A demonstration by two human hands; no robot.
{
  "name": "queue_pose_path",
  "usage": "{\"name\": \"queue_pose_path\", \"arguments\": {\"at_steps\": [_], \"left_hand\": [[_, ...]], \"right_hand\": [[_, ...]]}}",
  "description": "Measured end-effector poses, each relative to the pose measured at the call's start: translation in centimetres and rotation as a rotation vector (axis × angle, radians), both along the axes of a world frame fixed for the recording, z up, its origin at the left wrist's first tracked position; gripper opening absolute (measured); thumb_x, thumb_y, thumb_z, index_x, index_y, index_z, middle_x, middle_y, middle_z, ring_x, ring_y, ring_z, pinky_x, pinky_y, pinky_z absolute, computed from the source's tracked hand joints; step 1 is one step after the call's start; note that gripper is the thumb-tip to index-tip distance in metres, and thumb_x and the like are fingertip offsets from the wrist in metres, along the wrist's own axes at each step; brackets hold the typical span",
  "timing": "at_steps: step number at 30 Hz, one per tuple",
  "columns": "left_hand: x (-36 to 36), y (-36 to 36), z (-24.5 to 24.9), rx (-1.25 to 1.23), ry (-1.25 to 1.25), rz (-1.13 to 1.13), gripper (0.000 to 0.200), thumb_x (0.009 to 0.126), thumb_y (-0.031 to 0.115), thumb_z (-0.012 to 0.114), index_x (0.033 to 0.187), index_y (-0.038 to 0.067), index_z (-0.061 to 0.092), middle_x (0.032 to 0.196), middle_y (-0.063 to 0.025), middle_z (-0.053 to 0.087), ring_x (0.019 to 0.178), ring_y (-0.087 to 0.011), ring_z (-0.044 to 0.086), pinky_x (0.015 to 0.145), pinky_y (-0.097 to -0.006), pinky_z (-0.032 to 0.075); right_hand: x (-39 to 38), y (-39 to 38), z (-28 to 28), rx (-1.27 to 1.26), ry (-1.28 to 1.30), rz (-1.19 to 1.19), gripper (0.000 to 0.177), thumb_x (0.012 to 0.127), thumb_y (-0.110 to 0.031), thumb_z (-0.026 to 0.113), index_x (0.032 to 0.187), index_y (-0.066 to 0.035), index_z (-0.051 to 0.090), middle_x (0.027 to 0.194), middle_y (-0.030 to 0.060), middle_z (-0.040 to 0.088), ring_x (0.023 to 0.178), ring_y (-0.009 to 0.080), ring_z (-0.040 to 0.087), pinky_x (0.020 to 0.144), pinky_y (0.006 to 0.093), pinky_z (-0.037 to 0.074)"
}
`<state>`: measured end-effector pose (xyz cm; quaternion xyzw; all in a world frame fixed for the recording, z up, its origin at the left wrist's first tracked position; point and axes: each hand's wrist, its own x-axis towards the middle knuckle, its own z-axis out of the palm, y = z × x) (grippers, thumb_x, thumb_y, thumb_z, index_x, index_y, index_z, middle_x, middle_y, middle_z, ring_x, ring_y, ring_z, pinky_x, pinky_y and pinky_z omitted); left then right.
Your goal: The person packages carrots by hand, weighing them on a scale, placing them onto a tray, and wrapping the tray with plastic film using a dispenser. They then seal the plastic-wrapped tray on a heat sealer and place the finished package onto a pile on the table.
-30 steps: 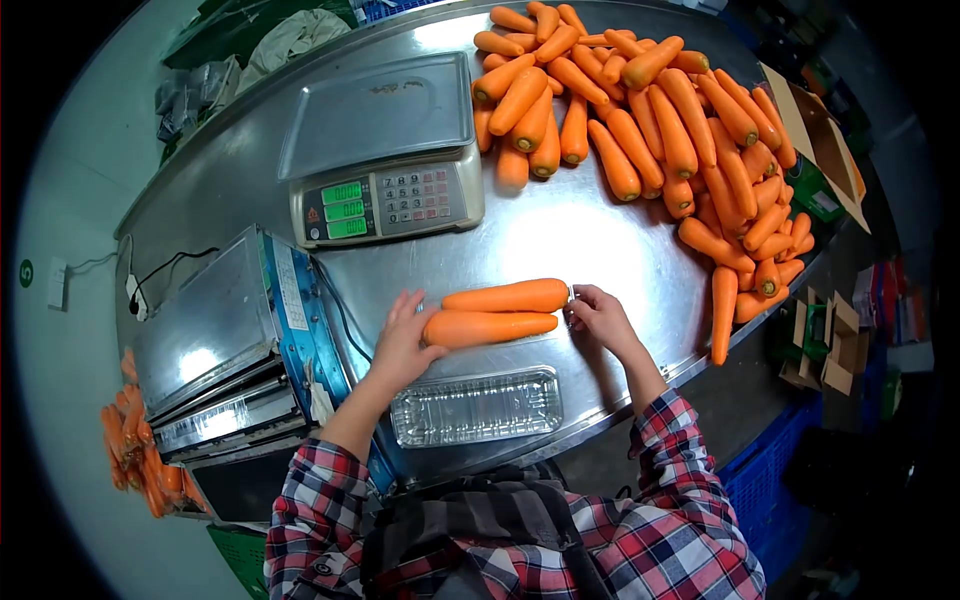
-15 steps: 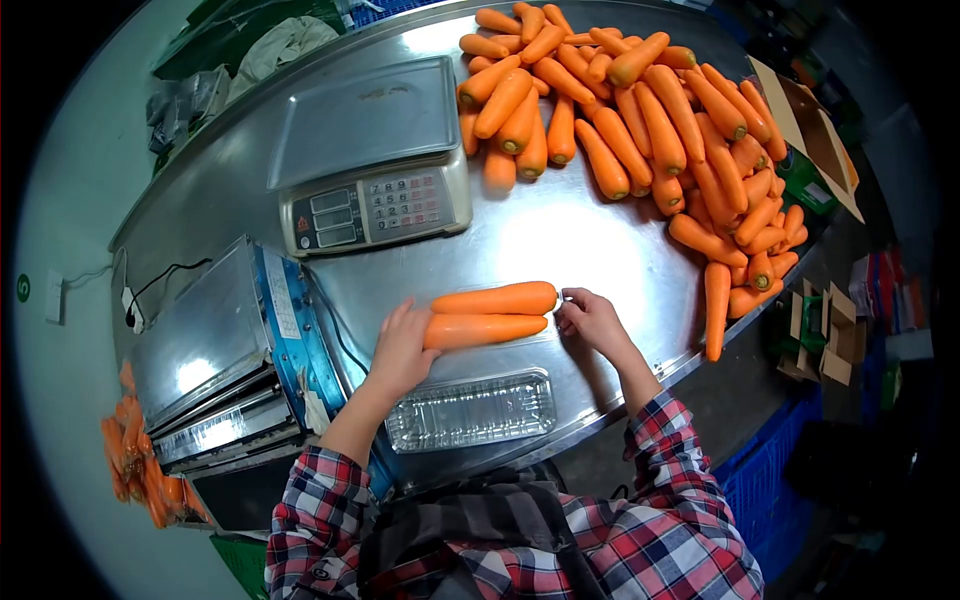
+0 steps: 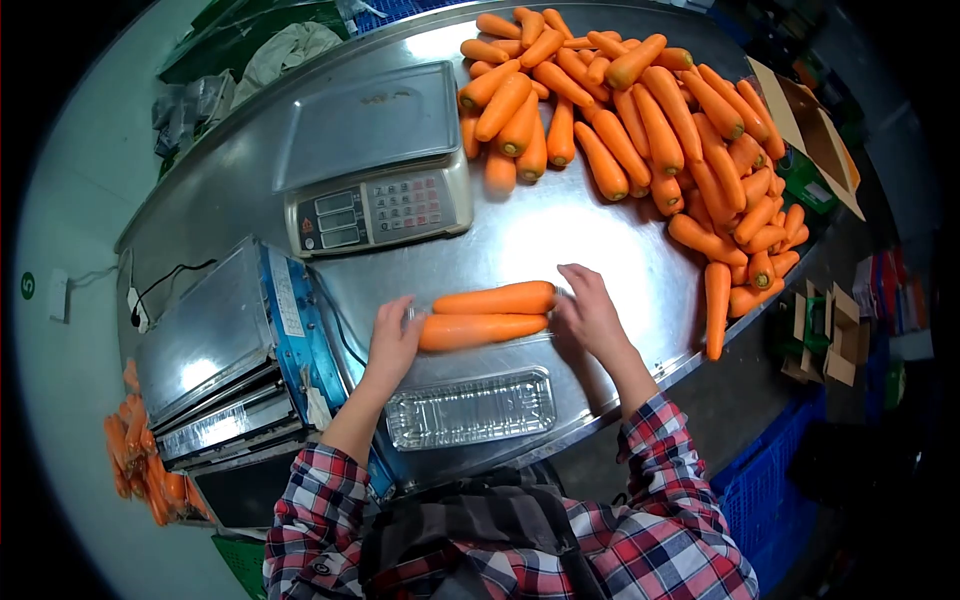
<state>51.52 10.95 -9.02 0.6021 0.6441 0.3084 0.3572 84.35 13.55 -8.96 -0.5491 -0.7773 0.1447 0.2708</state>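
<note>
Two large carrots lie side by side on the metal table, an upper carrot (image 3: 495,299) and a lower carrot (image 3: 485,330). At their left ends is my left hand (image 3: 395,342), thumb and fingers apart, with the fingertips right by the lower carrot. My right hand (image 3: 592,315) is at their right ends, its fingers spread and slightly blurred. Just below the carrots, nearer to me, sits a clear plastic tray (image 3: 470,408) with nothing in it.
A weighing scale (image 3: 375,200) stands behind my left hand. To the left is a wrapping machine (image 3: 220,340) with a metal top. A big carrot pile (image 3: 650,130) covers the back right of the metal table (image 3: 590,235). Cardboard boxes (image 3: 830,335) stand beyond the right edge.
My left hand has drawn back off the lower carrot toward its left end. My right hand's fingers have spread and risen a little. The lower carrot sits slightly further left.
</note>
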Motion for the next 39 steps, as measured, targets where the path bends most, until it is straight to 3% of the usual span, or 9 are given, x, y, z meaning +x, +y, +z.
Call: {"name": "queue_pose_path", "arguments": {"at_steps": [3, 13, 16, 19, 25, 26, 29, 34, 39], "left_hand": [[0.7, -0.7, 0.0, 0.105, 0.217, -0.212, 0.039, 0.087, 0.025, 0.058, 0.12, 0.004, 0.054, 0.121, -0.0195, 0.05, 0.114, -0.0347, 0.046, 0.1, -0.0388, 0.035], [0.0, -0.9, -1.3, -0.007, -0.001, -0.012, 0.044, 0.09, 0.025, 0.054, 0.129, 0.005, 0.046, 0.114, -0.0186, 0.053, 0.105, -0.0258, 0.052, 0.088, -0.0338, 0.045], [-0.4, -0.4, -0.5, -0.296, -0.306, 0.186, 0.047, 0.092, 0.026, 0.052, 0.132, 0.005, 0.041, 0.11, -0.0157, 0.052, 0.092, -0.0193, 0.055, 0.07, -0.0279, 0.051], [-0.2, 0.3, -0.9, -0.358, -0.281, 0.108, 0.034, 0.092, 0.027, 0.052, 0.121, 0.008, 0.054, 0.11, -0.0108, 0.047, 0.085, -0.0173, 0.056, 0.059, -0.0237, 0.05], [0.7, -0.6, 2.1, -0.248, -0.287, 0.068, 0.028, 0.09, 0.027, 0.055, 0.111, 0.01, 0.062, 0.105, -0.0086, 0.047, 0.086, -0.0166, 0.054, 0.063, -0.0241, 0.049], [0.7, -1.1, 3.5, -0.203, -0.291, 0.072, 0.028, 0.09, 0.027, 0.055, 0.111, 0.01, 0.062, 0.104, -0.0086, 0.048, 0.085, -0.0163, 0.054, 0.064, -0.0243, 0.049], [-1.2, -2.7, 9.2, -0.003, -0.223, 0.047, 0.03, 0.089, 0.025, 0.057, 0.113, 0.008, 0.061, 0.1, -0.0085, 0.052, 0.086, -0.0153, 0.053, 0.067, -0.0251, 0.049], [-12.4, -7.5, 17.1, -0.103, -0.519, 0.14, 0.034, 0.092, 0.021, 0.055, 0.12, 0.002, 0.055, 0.099, -0.0043, 0.06, 0.078, -0.0093, 0.057, 0.066, -0.0224, 0.048], [-30.2, -12.1, 18.7, 0.046, -0.395, 0.3, 0.035, 0.091, 0.025, 0.056, 0.118, 0.004, 0.058, 0.099, -0.004, 0.062, 0.079, -0.0094, 0.057, 0.064, -0.0215, 0.048]], "right_hand": [[-1.2, 0.2, 1.2, -0.348, -0.049, 0.129, 0.049, 0.081, -0.011, 0.063, 0.126, -0.001, 0.046, 0.129, 0.0172, 0.046, 0.118, 0.0333, 0.045, 0.1, 0.0389, 0.038], [-0.4, 0.1, 4.5, -0.26, -0.017, 0.192, 0.06, 0.073, -0.004, 0.066, 0.129, -0.005, 0.042, 0.13, 0.0167, 0.045, 0.121, 0.0321, 0.044, 0.1, 0.0384, 0.039], [1.5, 0.1, 1.3, -0.571, 0.102, -0.241, 0.044, 0.084, -0.01, 0.059, 0.125, -0.001, 0.047, 0.097, 0.0136, 0.064, 0.086, 0.0247, 0.064, 0.072, 0.0319, 0.052], [1.3, 0.6, 0.0, -0.991, 0.382, -0.167, 0.036, 0.087, -0.012, 0.055, 0.12, 0.002, 0.049, 0.075, 0.0092, 0.065, 0.062, 0.0165, 0.063, 0.053, 0.0253, 0.05], [0.0, -1.5, -0.1, -0.722, 0.733, -0.232, 0.008, 0.087, -0.008, 0.054, 0.092, -0.003, 0.05, 0.066, 0.0042, 0.058, 0.05, 0.0091, 0.051, 0.043, 0.0219, 0.041], [0.1, -2.0, 2.5, -0.765, 0.698, -0.263, 0.016, 0.087, -0.016, 0.053, 0.094, -0.002, 0.057, 0.069, 0.0025, 0.056, 0.059, 0.0093, 0.053, 0.054, 0.0248, 0.044], [-1.6, -2.7, 9.2, -0.6, 0.687, -0.202, 0.011, 0.086, -0.014, 0.055, 0.091, -0.004, 0.058, 0.07, 0.003, 0.058, 0.055, 0.008, 0.052, 0.047, 0.0207, 0.042], [-12.6, -3.5, 16.7, -0.495, 0.765, -0.004, 0.008, 0.084, -0.01, 0.057, 0.089, -0.004, 0.057, 0.066, 0.0017, 0.056, 0.048, 0.0056, 0.048, 0.039, 0.0183, 0.035], [-31.4, -3.1, 16.5, -0.442, 0.555, 0.179, 0.019, 0.08, -0.012, 0.061, 0.095, -0.001, 0.061, 0.07, 0.0008, 0.057, 0.054, 0.0051, 0.048, 0.045, 0.0192, 0.037]]}}
